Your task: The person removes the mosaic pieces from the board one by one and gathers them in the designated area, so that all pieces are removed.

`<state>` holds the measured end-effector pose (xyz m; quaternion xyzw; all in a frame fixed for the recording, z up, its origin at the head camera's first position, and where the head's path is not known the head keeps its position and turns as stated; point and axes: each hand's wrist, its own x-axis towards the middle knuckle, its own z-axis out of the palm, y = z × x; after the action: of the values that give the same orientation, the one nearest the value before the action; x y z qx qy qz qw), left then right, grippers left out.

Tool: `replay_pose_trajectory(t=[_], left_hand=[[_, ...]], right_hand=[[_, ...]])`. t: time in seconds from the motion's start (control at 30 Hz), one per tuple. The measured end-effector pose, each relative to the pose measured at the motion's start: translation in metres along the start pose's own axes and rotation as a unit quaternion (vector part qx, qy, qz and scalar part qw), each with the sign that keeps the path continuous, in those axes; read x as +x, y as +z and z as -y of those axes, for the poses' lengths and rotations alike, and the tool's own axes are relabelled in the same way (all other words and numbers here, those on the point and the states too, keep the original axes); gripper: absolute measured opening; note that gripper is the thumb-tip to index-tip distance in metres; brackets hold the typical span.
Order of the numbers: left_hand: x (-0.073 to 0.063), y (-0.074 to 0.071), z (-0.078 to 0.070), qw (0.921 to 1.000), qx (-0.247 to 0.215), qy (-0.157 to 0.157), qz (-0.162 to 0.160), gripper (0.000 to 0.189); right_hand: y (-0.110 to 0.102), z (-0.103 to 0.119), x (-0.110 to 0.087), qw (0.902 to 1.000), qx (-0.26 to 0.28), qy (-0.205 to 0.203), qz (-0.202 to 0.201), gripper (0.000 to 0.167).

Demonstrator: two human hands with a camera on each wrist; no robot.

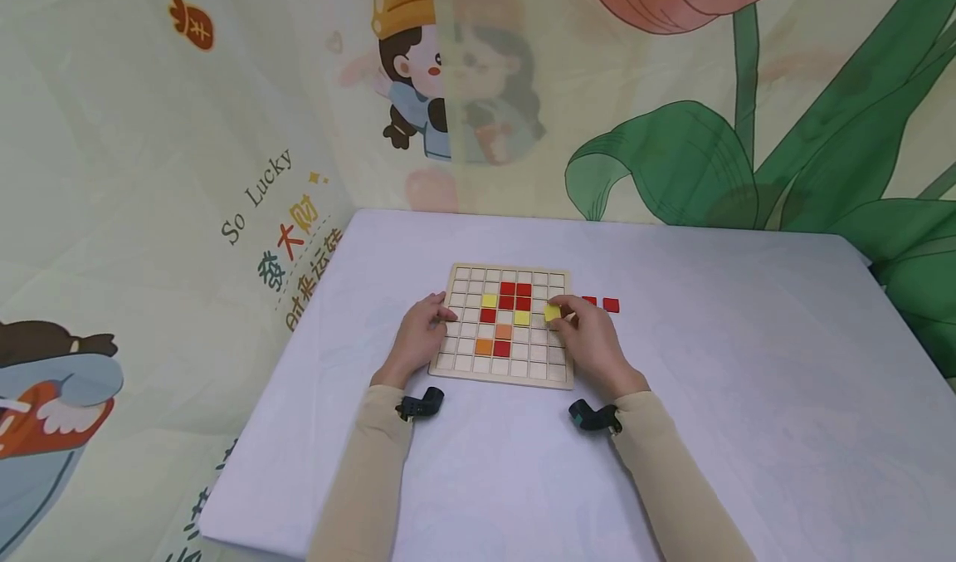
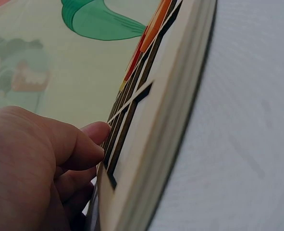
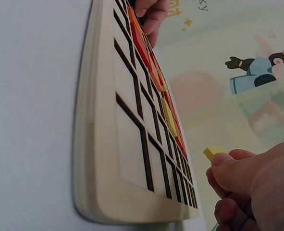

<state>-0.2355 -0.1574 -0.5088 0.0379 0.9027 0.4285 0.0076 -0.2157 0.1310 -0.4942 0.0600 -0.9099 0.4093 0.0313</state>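
Note:
A pale wooden grid board (image 1: 463, 363) lies on the table, with red tiles (image 1: 524, 290), yellow tiles (image 1: 521, 319) and orange tiles (image 1: 484, 347) in some of its squares. Over the board's right side, my right hand (image 1: 595, 342) pinches a yellow square tile (image 1: 552, 312) between thumb and fingers. The right wrist view shows this tile (image 3: 210, 153) raised off the grid, one edge sticking out past the thumb. My left hand (image 1: 420, 334) rests at the board's left edge, thumb and forefinger touching the frame; its other fingers, loosely bent, are partly hidden in the left wrist view.
Two red tiles (image 1: 611, 305) lie on the white tabletop (image 1: 747, 379) just right of the board, one partly behind the right hand. Printed cloth (image 1: 657, 72) hangs behind and to the left of the table. Each wrist wears a small black camera (image 1: 595, 417).

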Motion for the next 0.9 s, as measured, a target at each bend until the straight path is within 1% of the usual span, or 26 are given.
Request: replay_pose_trajectory(t=[0.13, 0.27, 0.43, 0.67, 0.9], left_hand=[[-0.001, 0.0, 0.0, 1.0, 0.0, 0.0, 0.0, 0.02], [-0.001, -0.001, 0.0, 1.0, 0.0, 0.001, 0.0, 0.02], [-0.001, -0.001, 0.0, 1.0, 0.001, 0.003, 0.0, 0.02], [-0.002, 0.0, -0.002, 1.0, -0.001, -0.002, -0.001, 0.02], [-0.001, 0.0, -0.002, 1.0, 0.001, -0.005, -0.001, 0.02]], right_hand=[[-0.01, -0.005, 0.001, 0.9998, 0.002, 0.011, -0.014, 0.036], [-0.018, -0.012, 0.003, 0.9994, 0.0, 0.013, -0.032, 0.033], [-0.028, -0.022, 0.006, 0.9982, -0.001, 0.027, -0.053, 0.03], [-0.038, -0.036, 0.006, 0.9959, -0.014, 0.066, -0.06, 0.039], [-0.053, -0.052, 0.005, 0.9927, -0.019, 0.077, -0.091, 0.033]])
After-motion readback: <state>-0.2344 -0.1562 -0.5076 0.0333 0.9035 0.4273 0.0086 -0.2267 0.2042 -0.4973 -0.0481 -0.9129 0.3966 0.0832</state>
